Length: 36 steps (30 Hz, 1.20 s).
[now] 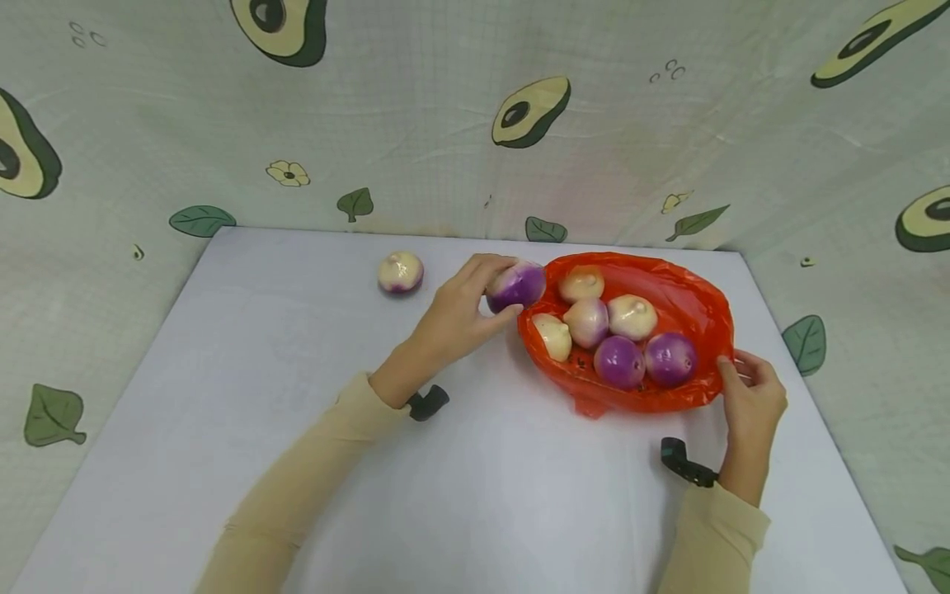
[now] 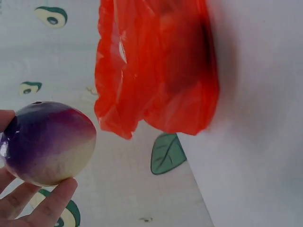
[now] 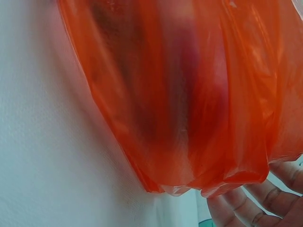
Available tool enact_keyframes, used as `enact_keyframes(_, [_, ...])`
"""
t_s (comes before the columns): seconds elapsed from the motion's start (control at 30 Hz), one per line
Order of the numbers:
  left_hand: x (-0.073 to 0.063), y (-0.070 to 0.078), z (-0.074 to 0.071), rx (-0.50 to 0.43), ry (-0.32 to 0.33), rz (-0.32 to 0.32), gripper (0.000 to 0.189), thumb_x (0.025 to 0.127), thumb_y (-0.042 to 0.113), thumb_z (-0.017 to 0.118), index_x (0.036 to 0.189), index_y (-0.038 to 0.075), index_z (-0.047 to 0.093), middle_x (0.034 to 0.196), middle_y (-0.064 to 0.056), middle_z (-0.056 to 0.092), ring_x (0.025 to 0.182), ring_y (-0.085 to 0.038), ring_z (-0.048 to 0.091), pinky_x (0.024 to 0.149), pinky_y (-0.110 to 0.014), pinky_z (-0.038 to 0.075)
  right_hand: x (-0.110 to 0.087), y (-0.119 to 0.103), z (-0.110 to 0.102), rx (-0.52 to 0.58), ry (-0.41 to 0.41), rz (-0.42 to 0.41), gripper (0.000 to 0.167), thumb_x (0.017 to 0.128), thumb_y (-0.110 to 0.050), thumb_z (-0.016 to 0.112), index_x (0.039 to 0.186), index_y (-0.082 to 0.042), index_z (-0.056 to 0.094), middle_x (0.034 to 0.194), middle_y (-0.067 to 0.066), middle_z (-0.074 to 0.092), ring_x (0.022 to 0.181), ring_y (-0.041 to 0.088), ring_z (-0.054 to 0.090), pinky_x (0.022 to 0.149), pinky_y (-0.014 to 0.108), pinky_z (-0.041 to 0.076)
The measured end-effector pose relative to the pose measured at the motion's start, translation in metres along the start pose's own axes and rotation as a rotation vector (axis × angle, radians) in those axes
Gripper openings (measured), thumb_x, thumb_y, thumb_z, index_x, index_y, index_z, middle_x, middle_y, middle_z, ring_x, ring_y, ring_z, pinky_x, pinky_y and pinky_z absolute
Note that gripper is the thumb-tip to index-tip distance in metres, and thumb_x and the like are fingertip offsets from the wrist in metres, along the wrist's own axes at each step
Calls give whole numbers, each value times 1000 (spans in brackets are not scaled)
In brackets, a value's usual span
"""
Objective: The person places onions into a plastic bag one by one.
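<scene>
My left hand (image 1: 466,307) grips a purple-and-white turnip (image 1: 517,285) just left of the red plastic bag (image 1: 698,289). In the left wrist view the fingers and thumb curl around this turnip (image 2: 49,144), which is held up beside the bag (image 2: 156,71). The bag's mouth is spread wide, and inside lie several turnips, some pale side up (image 1: 632,318), others purple side up (image 1: 619,362). My right hand (image 1: 753,396) pinches the bag's right rim. In the right wrist view its fingers (image 3: 270,196) are against the bag (image 3: 189,118), the thumb hidden.
One more turnip (image 1: 401,272) sits alone near the back of the white table (image 1: 185,396), left of the left hand. A cloth printed with avocados (image 1: 530,113) hangs behind the table's back edge. Each wrist carries a black camera mount (image 1: 428,403).
</scene>
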<state>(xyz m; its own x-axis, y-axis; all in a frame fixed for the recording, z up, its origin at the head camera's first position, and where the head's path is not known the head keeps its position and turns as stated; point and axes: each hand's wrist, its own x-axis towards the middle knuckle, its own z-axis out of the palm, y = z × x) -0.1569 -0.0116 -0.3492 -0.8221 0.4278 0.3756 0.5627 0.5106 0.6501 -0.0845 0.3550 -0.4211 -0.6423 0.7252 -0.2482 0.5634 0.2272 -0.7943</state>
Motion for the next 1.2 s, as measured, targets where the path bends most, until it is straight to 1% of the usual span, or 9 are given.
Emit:
enact_keyframes(0.2, [11, 19, 17, 37, -106, 19, 52, 87, 30, 64, 133, 16, 45, 132, 0, 49, 118, -14, 50, 98, -30, 46, 1, 0, -1, 10, -11, 14, 50, 90, -45, 52, 136, -25, 47, 118, -7, 51, 91, -2, 45, 98, 23, 44])
enact_keyframes(0.33, [20, 28, 30, 92, -214, -9, 54, 89, 32, 61, 137, 16, 42, 136, -2, 47, 118, -19, 48, 97, -34, 46, 7, 6, -1, 15, -9, 1, 50, 89, -46, 54, 135, -26, 48, 118, -6, 52, 93, 1, 47, 95, 21, 46])
enact_keyframes(0.47, [29, 30, 45, 171, -285, -41, 56, 89, 32, 61, 138, 15, 41, 138, -4, 47, 113, -21, 46, 94, -32, 48, 20, 17, -1, 18, -10, -44, 54, 85, -53, 55, 132, -27, 50, 111, -9, 53, 91, 0, 49, 65, 16, 52])
enact_keyframes(0.53, [33, 30, 50, 219, -303, -52, 57, 89, 32, 61, 139, 15, 40, 138, -4, 47, 113, -20, 45, 94, -31, 47, 23, 21, -1, 19, -8, -56, 55, 84, -56, 56, 131, -28, 51, 111, -10, 54, 91, 0, 50, 63, 16, 52])
enact_keyframes(0.57, [35, 29, 53, 238, -307, -54, 57, 89, 31, 61, 139, 15, 40, 138, -3, 47, 112, -20, 45, 94, -31, 47, 24, 22, -1, 24, -5, -60, 54, 84, -56, 56, 130, -28, 51, 109, -12, 53, 90, 0, 50, 59, 14, 51])
enact_keyframes(0.73, [40, 25, 61, 297, -304, -59, 55, 89, 28, 61, 138, 14, 41, 139, -3, 46, 110, -21, 46, 93, -30, 48, 19, 20, 0, 26, 3, -49, 53, 86, -52, 54, 132, -26, 50, 122, -2, 53, 98, 6, 50, 85, 18, 50])
enact_keyframes(1.0, [39, 20, 62, 351, -277, -71, 52, 88, 28, 62, 136, 14, 46, 129, -8, 49, 104, -22, 49, 88, -32, 51, 37, 32, -1, 39, -3, -77, 53, 83, -54, 58, 130, -29, 52, 106, -14, 53, 87, -2, 50, 49, 13, 47])
enact_keyframes(1.1, [40, 17, 63, 360, -288, -88, 52, 88, 30, 62, 135, 14, 48, 122, -9, 48, 99, -21, 51, 86, -30, 51, 34, 30, 0, 35, -4, -81, 53, 85, -52, 57, 131, -27, 51, 116, -6, 56, 92, 3, 53, 69, 17, 53])
enact_keyframes(1.2, [40, 15, 64, 380, -316, -98, 51, 89, 31, 60, 134, 10, 48, 118, -10, 51, 97, -20, 55, 87, -30, 52, 24, 24, 0, 36, 5, -94, 52, 86, -51, 56, 131, -26, 52, 116, -6, 57, 92, 2, 53, 75, 15, 52])
